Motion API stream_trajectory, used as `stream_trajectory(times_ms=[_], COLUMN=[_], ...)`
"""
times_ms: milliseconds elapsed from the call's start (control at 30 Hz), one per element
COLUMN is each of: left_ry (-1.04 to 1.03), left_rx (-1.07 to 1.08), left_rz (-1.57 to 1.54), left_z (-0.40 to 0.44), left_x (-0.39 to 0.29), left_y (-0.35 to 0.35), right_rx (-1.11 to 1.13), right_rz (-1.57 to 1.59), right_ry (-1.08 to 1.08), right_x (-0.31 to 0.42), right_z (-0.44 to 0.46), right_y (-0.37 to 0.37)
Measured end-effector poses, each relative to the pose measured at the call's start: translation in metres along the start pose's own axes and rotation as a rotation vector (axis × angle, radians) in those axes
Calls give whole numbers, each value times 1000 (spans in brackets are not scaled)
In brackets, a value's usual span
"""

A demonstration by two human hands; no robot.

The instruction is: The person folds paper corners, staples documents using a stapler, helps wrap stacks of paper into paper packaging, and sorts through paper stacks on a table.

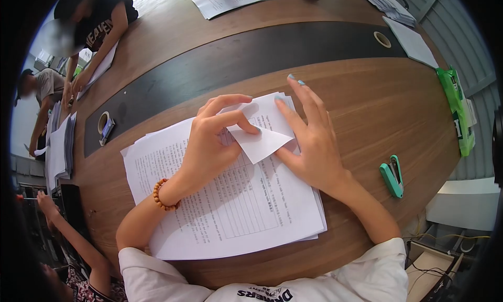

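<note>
A stack of printed sheets (pixel 209 218) lies in front of me on the wooden table. One corner of the top sheet is turned over into a white triangular flap (pixel 260 146). My left hand (pixel 209 137), with a beaded bracelet at its wrist, is closed on this flap: a fingertip presses on its face and the thumb is partly hidden at its left edge. On the flap's right side is my right hand (pixel 314 144), fingers stretched out and apart over the stack's edge. Its thumb touches the flap's right end, the thumb tip being hidden.
A teal stapler (pixel 392 177) lies to the right, and a green package (pixel 457 110) at the table's right edge. Tape rolls (pixel 382 39) and more paper stacks (pixel 63 144) are around the table. Other people (pixel 102 27) work at the left.
</note>
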State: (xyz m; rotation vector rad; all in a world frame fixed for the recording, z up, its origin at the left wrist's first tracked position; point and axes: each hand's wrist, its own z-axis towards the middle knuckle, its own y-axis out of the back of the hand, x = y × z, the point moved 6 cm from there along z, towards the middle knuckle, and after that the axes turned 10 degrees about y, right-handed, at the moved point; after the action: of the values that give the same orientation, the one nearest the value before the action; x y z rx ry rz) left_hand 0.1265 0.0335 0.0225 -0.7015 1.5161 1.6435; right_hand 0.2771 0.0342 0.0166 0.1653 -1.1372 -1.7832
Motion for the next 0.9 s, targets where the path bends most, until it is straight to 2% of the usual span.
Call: stream_trajectory(times_ms=[67, 267, 433, 667, 867, 900], left_ry=[-3, -10, -31, -63, -71, -17], left_rx=[1, 8, -8, -50, -151, -142], left_rz=[24, -12, 56, 97, -15, -57], left_z=[0, 1, 2, 1, 1, 1], left_x=[-2, 1, -3, -4, -7, -7], left_y=[1, 0, 0, 3, 5, 5], right_rx=[-26, 34, -46, -155, -192, -217], right_rz=[-10, -11, -94, -44, -55, 38], right_ry=[-61, -20, 65, 73, 110, 21], right_x=[-3, 0, 5, 6, 7, 3], right_z=[0, 0, 0, -4, -4, -4], right_y=[1, -1, -1, 0, 1, 2])
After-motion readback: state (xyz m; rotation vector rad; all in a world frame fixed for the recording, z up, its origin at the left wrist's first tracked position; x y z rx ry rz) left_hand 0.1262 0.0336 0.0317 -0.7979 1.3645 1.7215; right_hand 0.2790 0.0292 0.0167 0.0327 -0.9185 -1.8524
